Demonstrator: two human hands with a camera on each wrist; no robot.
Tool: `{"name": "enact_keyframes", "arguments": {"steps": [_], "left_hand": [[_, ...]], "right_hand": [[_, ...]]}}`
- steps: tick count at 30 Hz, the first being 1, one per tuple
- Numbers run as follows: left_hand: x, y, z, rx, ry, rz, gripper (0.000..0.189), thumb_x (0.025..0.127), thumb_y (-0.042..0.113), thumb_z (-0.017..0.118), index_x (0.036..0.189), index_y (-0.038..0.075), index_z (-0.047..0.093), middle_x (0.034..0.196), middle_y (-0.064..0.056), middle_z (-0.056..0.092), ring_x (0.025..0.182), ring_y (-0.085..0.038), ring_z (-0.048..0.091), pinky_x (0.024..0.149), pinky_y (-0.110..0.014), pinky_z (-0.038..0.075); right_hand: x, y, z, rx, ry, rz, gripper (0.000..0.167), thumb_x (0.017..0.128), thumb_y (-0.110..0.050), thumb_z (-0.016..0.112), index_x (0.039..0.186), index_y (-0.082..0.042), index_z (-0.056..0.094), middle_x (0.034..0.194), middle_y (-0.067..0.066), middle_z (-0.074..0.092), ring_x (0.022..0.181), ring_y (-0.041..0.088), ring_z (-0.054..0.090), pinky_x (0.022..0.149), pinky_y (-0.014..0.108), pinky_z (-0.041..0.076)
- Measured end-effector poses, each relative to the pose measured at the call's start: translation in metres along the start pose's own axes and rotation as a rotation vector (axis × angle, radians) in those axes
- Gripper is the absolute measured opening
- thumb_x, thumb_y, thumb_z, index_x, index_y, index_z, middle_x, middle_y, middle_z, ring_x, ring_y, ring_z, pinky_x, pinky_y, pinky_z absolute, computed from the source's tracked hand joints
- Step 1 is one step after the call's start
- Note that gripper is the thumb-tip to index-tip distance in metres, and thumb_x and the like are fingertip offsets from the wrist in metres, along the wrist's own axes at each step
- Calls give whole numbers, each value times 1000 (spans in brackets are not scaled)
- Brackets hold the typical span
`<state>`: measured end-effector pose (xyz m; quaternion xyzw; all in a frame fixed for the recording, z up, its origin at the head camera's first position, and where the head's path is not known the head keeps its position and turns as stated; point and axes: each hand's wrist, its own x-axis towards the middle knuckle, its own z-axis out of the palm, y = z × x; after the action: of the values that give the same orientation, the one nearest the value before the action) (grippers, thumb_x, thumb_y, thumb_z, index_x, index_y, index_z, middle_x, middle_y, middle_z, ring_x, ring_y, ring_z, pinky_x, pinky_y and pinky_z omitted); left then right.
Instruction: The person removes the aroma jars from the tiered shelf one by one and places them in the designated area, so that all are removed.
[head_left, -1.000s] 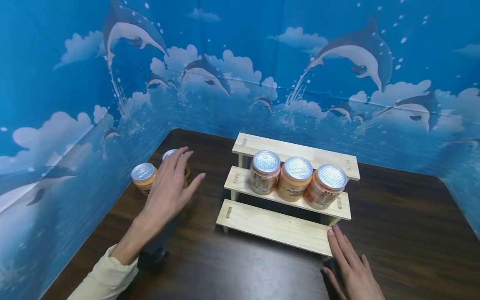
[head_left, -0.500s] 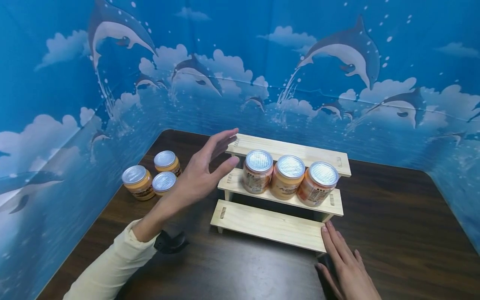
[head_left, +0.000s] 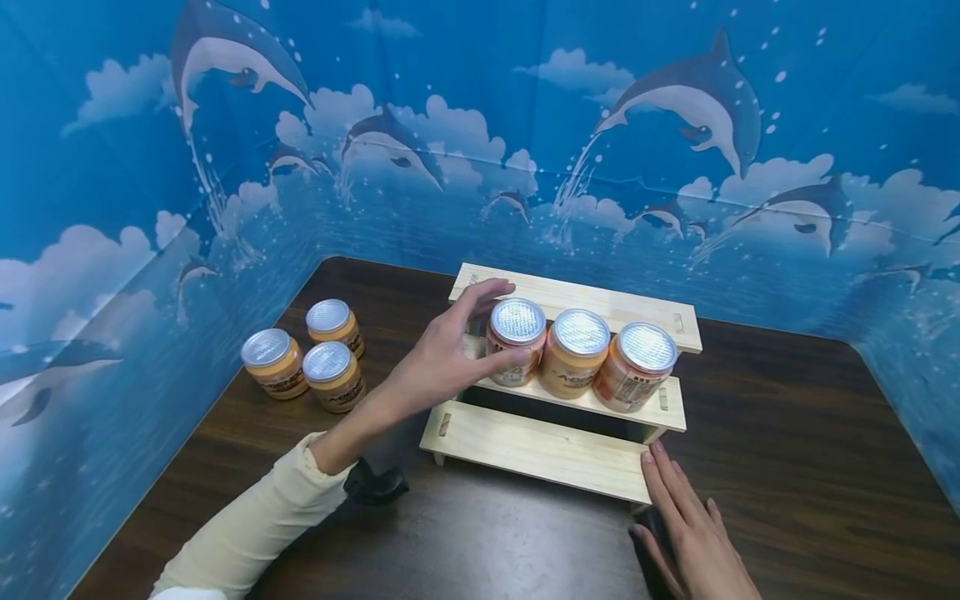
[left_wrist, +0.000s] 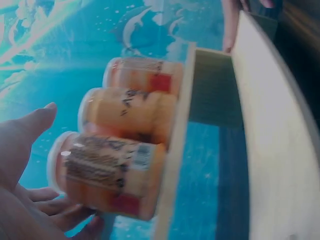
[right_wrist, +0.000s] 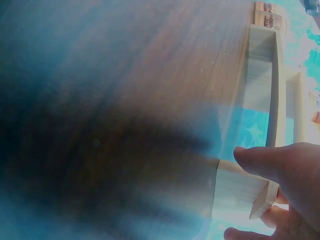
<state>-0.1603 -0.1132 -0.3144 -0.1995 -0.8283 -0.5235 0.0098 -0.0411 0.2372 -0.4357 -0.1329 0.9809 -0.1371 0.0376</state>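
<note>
A three-step wooden shelf [head_left: 540, 446] stands on the table. Along its middle step sit three silver-topped jars in a row: a left jar [head_left: 513, 360], a middle jar [head_left: 573, 362] and a right jar [head_left: 630, 383]. My left hand [head_left: 442, 358] reaches round the left jar, thumb in front and fingers behind it. In the left wrist view the thumb [left_wrist: 37, 122] stands apart from that jar, the fingers close by its lid end. My right hand [head_left: 697, 533] rests against the right end of the lowest step, its fingers fairly straight.
Three more orange jars with silver lids stand grouped on the table at the left, the nearest jar [head_left: 335, 387] beside my left forearm. A blue dolphin-print cloth [head_left: 450, 200] hangs behind and to the left of the dark wooden table [head_left: 787, 417].
My left hand has moved right, away from the jars at the table's left, and come round the left jar on the middle step. The right hand stays at the shelf's end.
</note>
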Motion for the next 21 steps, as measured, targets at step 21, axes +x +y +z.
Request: {"name": "enact_keyframes", "arguments": {"steps": [21], "left_hand": [[4,-18,20,-78,122,127,82,90,6,91,160,6,48,154,-18,60,141,-34,63,115,-50,56]], "right_hand": [[-3,0,0,24,74,-34,103,97,-24,86,178,-24,22,185,6,17,155,52,43,98,92,40]]}}
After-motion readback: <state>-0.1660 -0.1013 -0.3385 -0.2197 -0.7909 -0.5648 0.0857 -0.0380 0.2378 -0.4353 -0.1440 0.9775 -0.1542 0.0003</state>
